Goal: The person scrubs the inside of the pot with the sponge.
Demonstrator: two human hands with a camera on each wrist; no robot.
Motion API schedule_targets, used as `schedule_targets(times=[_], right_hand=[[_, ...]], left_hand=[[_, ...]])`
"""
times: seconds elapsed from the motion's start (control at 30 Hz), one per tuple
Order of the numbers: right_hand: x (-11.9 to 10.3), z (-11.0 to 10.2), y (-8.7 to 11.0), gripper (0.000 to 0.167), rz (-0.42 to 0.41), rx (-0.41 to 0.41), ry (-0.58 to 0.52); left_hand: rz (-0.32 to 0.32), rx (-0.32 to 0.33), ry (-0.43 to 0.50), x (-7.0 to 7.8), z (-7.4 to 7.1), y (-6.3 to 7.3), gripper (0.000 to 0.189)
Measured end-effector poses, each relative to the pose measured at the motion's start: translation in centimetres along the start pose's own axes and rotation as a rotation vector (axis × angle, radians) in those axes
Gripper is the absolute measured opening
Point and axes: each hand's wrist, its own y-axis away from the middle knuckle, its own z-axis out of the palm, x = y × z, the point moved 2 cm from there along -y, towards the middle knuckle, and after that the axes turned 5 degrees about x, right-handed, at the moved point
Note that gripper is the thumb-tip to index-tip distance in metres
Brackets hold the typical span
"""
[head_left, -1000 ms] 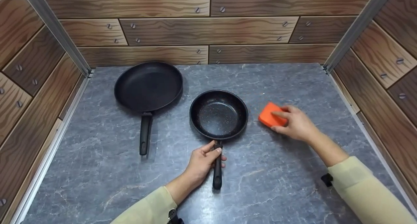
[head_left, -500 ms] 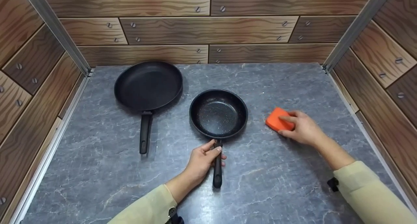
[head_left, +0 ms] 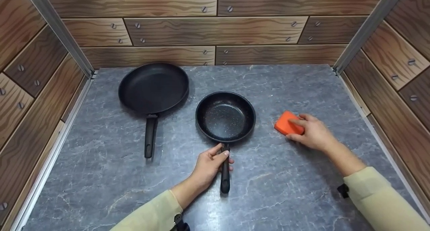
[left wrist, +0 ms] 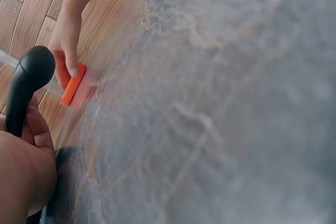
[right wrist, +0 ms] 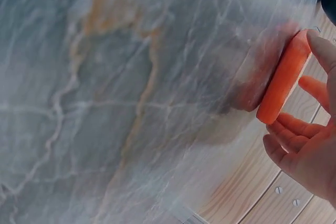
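Observation:
A small black frying pan (head_left: 225, 118) with a speckled inside sits mid-table, its handle (head_left: 225, 180) toward me. My left hand (head_left: 208, 165) grips that handle near the pan, thumb on top and fingers underneath. To the right of the pan, my right hand (head_left: 314, 131) holds an orange sponge (head_left: 287, 123) between thumb and fingers, the index finger lying on its top. In the right wrist view the sponge (right wrist: 286, 80) lies flat on the table surface, fingertips at its edges. The left wrist view shows the handle's rounded end (left wrist: 37, 69) rising past my left hand (left wrist: 26, 166).
A larger black frying pan (head_left: 154, 88) stands at the back left, its handle (head_left: 150, 137) pointing toward me. Grey marbled tabletop (head_left: 100, 177) lies around the things. Wood-patterned walls (head_left: 215, 31) with metal corner posts (head_left: 369, 29) enclose the back and sides.
My right hand and the sponge have shifted a little right and toward me, away from the small pan, then come to rest. The left hand keeps its grip in place.

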Motion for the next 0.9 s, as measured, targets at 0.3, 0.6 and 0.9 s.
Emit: schedule_targets(times=[0.3, 0.6, 0.9], right_hand=[[-2.9, -0.7, 0.3, 0.062, -0.033, 0.110, 0.024], [-6.5, 0.0, -0.1, 0.064, -0.137, 0.168, 0.008], [-9.7, 1.0, -0.1, 0.071, -0.214, 0.133, -0.018]], left_hand=[[0.017, 0.022, -0.063, 0.2, 0.1, 0.2, 0.072], [0.066, 0.104, -0.227, 2.3, -1.5, 0.2, 0.070], [0.271, 0.220, -0.696, 5.8, -4.4, 0.1, 0.072]])
